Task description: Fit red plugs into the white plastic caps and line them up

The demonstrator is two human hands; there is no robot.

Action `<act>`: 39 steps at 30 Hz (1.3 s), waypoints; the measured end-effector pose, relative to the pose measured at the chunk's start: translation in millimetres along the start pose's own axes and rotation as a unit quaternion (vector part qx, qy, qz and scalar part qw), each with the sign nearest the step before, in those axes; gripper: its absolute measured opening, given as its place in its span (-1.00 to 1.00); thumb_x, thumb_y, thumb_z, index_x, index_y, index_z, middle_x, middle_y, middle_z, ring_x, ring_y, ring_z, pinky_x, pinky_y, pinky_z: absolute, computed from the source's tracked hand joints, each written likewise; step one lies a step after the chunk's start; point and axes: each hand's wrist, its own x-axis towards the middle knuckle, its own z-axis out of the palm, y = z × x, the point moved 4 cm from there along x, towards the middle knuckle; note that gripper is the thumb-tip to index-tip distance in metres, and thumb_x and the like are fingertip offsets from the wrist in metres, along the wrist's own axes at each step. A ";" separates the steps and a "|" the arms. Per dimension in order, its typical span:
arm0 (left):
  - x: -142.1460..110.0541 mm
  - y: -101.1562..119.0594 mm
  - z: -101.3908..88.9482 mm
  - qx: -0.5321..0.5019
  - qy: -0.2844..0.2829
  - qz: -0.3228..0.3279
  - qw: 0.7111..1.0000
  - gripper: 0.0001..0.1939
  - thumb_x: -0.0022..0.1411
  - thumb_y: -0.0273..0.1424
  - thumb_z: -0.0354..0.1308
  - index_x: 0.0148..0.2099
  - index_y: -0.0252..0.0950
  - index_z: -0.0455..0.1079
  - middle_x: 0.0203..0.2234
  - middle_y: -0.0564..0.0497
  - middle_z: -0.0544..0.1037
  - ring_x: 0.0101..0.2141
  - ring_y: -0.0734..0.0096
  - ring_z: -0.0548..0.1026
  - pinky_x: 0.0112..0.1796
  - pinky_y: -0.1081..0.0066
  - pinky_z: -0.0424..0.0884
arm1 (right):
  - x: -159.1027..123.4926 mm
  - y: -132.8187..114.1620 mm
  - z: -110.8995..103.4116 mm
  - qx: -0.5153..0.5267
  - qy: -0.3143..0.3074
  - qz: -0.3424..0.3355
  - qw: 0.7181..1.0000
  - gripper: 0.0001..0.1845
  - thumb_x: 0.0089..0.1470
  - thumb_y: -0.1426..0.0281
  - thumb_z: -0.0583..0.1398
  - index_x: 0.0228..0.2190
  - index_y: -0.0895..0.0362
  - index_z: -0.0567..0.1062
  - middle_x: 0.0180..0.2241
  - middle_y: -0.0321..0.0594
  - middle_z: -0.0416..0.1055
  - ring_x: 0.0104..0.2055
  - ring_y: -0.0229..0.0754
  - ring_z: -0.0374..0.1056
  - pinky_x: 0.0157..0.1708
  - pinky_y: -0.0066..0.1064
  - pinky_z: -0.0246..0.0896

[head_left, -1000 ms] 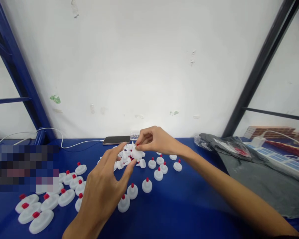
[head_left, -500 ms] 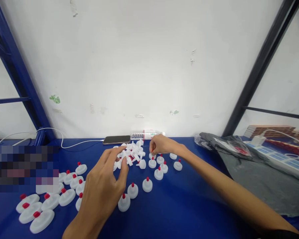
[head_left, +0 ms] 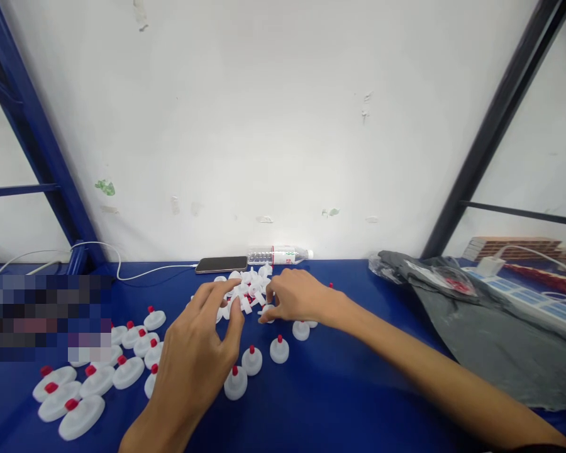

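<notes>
My left hand [head_left: 195,346] hovers over the middle left of the table, thumb and fingers apart with nothing between them. Just beyond its fingertips lies a heap of loose white nozzle caps [head_left: 242,290]. At the right edge of that heap my right hand [head_left: 295,296] has its thumb and fingers round a white nozzle cap [head_left: 266,310], mostly hidden by them. Caps with red tips stand upright in front, including one cap [head_left: 279,350] nearer me and another cap [head_left: 236,382] beside my left wrist. Others are partly covered by my right hand.
Many red-tipped caps [head_left: 82,418] stand grouped at the left. Along the wall lie a phone [head_left: 221,265] on a white cable and a clear bottle [head_left: 283,255] on its side. Grey plastic bags [head_left: 471,333] and a power strip [head_left: 532,299] are at the right.
My right hand has left the red-tipped cap it was touching and moved left and nearer, to a loose white cap at the heap's edge. My left hand has hardly moved.
</notes>
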 end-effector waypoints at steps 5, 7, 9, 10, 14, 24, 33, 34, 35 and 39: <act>0.5 3.5 -0.2 -0.005 0.002 0.022 1.000 -0.75 0.41 -0.32 0.03 0.07 -0.11 0.43 -0.13 0.03 0.57 -0.14 0.20 0.61 -0.32 0.34 0.49 | -2.2 -2.8 -7.4 0.004 0.015 0.017 1.000 -0.67 0.04 0.15 0.35 -0.26 0.13 0.69 -0.36 -0.11 0.62 -0.33 -0.09 0.49 -0.43 -0.40 0.16; -1.0 6.4 2.6 0.000 -0.008 0.057 0.998 -0.72 0.40 -0.30 0.08 0.12 -0.11 0.41 -0.06 0.00 0.56 -0.15 0.20 0.61 -0.37 0.37 0.49 | -6.5 -3.3 -18.6 0.084 0.025 0.015 0.996 -0.64 0.10 0.09 0.29 -0.29 0.12 0.69 -0.43 -0.18 0.59 -0.43 -0.21 0.41 -0.49 -0.43 0.12; -3.3 9.1 6.7 0.016 -0.024 0.103 0.994 -0.62 0.38 -0.25 0.12 0.20 -0.11 0.35 0.03 -0.04 0.52 -0.20 0.22 0.61 -0.44 0.39 0.47 | -12.0 -6.0 -29.4 0.197 0.030 -0.001 0.980 -0.61 0.14 0.06 0.25 -0.34 0.11 0.69 -0.51 -0.26 0.52 -0.54 -0.31 0.25 -0.56 -0.44 0.03; -4.4 10.0 8.2 0.023 -0.027 0.122 0.992 -0.59 0.38 -0.25 0.12 0.24 -0.11 0.32 0.05 -0.06 0.51 -0.24 0.24 0.61 -0.47 0.40 0.47 | -14.7 -8.2 -34.0 0.246 0.027 -0.015 0.969 -0.61 0.15 0.06 0.24 -0.36 0.11 0.68 -0.54 -0.29 0.47 -0.57 -0.34 0.16 -0.59 -0.44 -0.03; -4.4 7.8 8.2 0.005 -0.002 0.144 0.990 -0.67 0.46 -0.32 0.04 0.21 -0.15 0.36 -0.05 -0.05 0.53 -0.48 0.47 0.54 -0.52 0.47 0.45 | -22.6 -16.9 -45.8 0.355 -0.010 -0.087 0.931 -0.68 0.13 0.12 0.30 -0.33 0.12 0.68 -0.51 -0.31 0.48 -0.55 -0.37 0.11 -0.58 -0.47 -0.04; 3.0 -3.2 4.0 -0.027 0.031 0.039 0.998 -0.69 0.41 -0.18 0.13 0.07 -0.21 0.47 -0.13 0.01 0.48 -0.61 0.63 0.46 -0.51 0.48 0.47 | 1.5 -5.9 -3.6 0.037 0.041 -0.066 0.996 -0.81 0.09 0.55 0.29 -0.29 0.09 0.68 -0.34 -0.22 0.64 -0.26 -0.14 0.51 -0.39 -0.43 0.12; -0.8 -1.0 -4.1 0.021 0.052 0.041 0.998 -0.75 0.38 -0.20 0.18 0.02 -0.17 0.43 -0.22 0.06 0.58 -0.61 0.49 0.40 -0.43 0.37 0.43 | 7.3 -3.4 20.2 -0.045 0.024 -0.067 0.996 -0.81 0.13 0.49 0.26 -0.22 0.12 0.65 -0.30 -0.10 0.62 -0.19 -0.04 0.51 -0.41 -0.40 0.07; -0.9 -1.2 -4.2 0.026 0.054 0.038 0.997 -0.75 0.37 -0.22 0.18 0.03 -0.18 0.43 -0.25 0.05 0.58 -0.60 0.47 0.41 -0.41 0.36 0.44 | 7.4 -4.1 20.4 -0.047 0.023 -0.069 0.996 -0.81 0.13 0.51 0.25 -0.24 0.12 0.65 -0.31 -0.11 0.62 -0.20 -0.06 0.51 -0.42 -0.40 0.05; -0.8 -1.6 -4.2 0.030 0.055 0.033 0.998 -0.75 0.37 -0.24 0.18 0.03 -0.19 0.43 -0.27 0.05 0.57 -0.59 0.46 0.42 -0.40 0.35 0.44 | 7.4 -4.9 20.8 -0.048 0.023 -0.072 0.996 -0.80 0.12 0.53 0.23 -0.26 0.12 0.65 -0.32 -0.13 0.62 -0.22 -0.07 0.51 -0.43 -0.39 0.03; 0.4 -3.7 -1.9 0.029 0.045 0.024 0.998 -0.73 0.37 -0.29 0.15 0.09 -0.18 0.42 -0.20 0.02 0.59 -0.56 0.47 0.47 -0.41 0.39 0.44 | 7.5 -6.2 22.1 -0.045 0.025 -0.080 0.995 -0.80 0.09 0.59 0.21 -0.32 0.13 0.63 -0.33 -0.13 0.62 -0.23 -0.06 0.50 -0.45 -0.39 -0.03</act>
